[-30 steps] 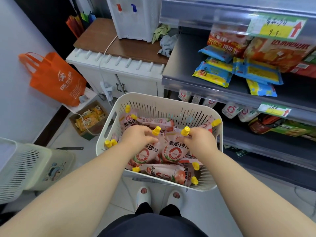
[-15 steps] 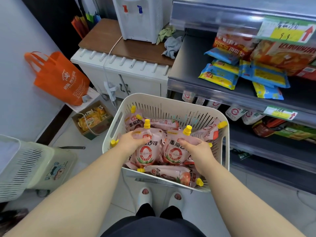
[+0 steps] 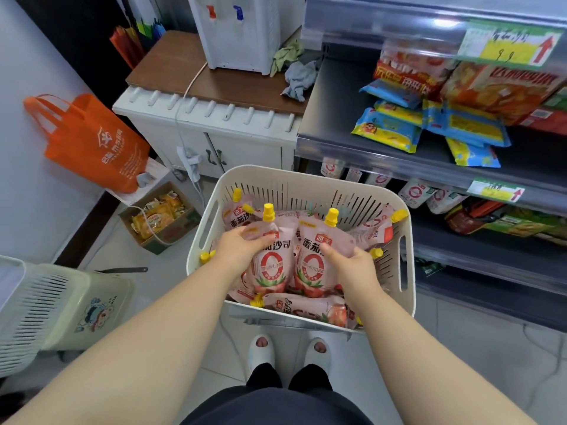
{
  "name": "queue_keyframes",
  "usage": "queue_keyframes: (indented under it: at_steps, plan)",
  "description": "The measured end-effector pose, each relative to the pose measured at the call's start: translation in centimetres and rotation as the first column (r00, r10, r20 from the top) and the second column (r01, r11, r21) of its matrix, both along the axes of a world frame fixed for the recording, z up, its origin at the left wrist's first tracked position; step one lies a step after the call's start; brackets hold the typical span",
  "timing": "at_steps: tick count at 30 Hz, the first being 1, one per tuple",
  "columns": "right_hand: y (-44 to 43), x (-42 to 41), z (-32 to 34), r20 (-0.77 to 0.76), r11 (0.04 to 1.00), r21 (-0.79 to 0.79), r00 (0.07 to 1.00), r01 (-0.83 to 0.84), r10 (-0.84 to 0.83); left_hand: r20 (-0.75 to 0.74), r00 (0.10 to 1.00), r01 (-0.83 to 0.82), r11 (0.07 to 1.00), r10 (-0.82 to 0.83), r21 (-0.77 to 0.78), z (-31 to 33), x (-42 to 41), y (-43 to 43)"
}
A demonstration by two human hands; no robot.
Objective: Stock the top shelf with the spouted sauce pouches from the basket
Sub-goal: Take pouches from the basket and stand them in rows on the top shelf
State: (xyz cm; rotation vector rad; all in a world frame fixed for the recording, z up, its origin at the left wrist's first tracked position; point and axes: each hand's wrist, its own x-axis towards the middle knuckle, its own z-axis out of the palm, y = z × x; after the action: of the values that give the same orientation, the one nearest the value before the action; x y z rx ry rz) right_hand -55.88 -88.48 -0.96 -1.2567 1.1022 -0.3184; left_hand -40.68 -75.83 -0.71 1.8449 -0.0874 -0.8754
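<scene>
A cream slotted basket (image 3: 408, 268) in front of me holds several pink tomato sauce pouches with yellow spouts. My left hand (image 3: 242, 246) grips one upright pouch (image 3: 271, 265) by its upper left side. My right hand (image 3: 352, 265) grips a second upright pouch (image 3: 313, 259) by its right edge. Both pouches stand side by side above the others, spouts up. More pouches (image 3: 306, 308) lie flat beneath them. The top shelf edge (image 3: 383, 29) with a yellow price tag (image 3: 506, 44) runs along the upper right.
Snack packets (image 3: 429, 124) fill the shelf below the top rail, and more pouches (image 3: 420, 194) sit one level down. A white cabinet (image 3: 208, 118) with a water dispenser (image 3: 236, 29) stands behind. An orange bag (image 3: 92, 142), a cardboard box (image 3: 159, 216) and another basket (image 3: 46, 305) lie left.
Both hands went from reaching into the basket to gripping one pouch each and lifting them upright. The view has moved closer to the shelves.
</scene>
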Motion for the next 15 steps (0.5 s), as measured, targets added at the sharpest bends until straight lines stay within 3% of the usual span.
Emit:
queue_keyframes:
  at_steps: [7, 12, 15]
  plan:
    - [0.1, 0.9, -1.6, -0.117, 1.000, 0.031, 0.993, -0.001, 0.004, -0.125, 0.983, 0.153, 0.979, -0.137, 0.136, -0.8, 0.0, 0.2]
    - [-0.3, 1.5, -1.3, -0.134, 0.997, -0.075, 0.990, 0.031, -0.041, -0.001, 0.951, 0.305, 0.937, -0.310, 0.170, -0.5, 0.1, -0.1]
    - [-0.4, 1.5, 0.2, -0.074, 0.990, -0.070, 0.989, 0.122, -0.127, 0.075, 0.948, 0.295, 0.943, -0.308, 0.151, -0.2, 0.3, -0.1]
